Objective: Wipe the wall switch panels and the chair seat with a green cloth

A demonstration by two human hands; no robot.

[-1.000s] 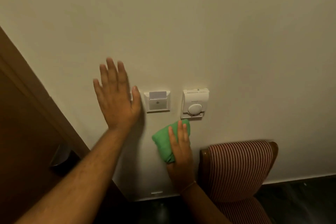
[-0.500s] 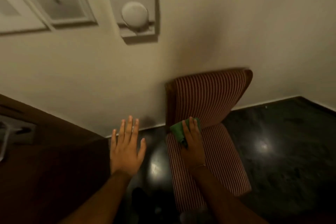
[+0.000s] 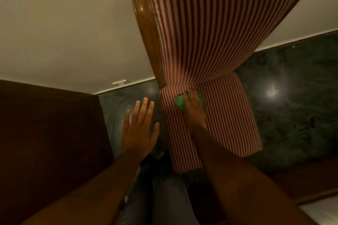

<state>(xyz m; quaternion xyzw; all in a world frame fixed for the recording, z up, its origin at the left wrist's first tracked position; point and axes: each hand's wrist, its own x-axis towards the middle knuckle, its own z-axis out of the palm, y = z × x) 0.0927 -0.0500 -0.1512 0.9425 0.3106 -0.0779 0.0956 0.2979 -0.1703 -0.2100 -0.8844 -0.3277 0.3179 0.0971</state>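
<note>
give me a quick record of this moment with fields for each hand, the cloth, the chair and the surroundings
left hand: open, fingers spread, empty, over the floor beside the seat
right hand: flat on the green cloth, pressing it to the seat
green cloth: on the back left part of the seat, mostly under the hand
chair seat: red and white stripes
chair back: striped, brown wooden edge, against the wall
floor: dark, glossy
wall: plain, light
</note>
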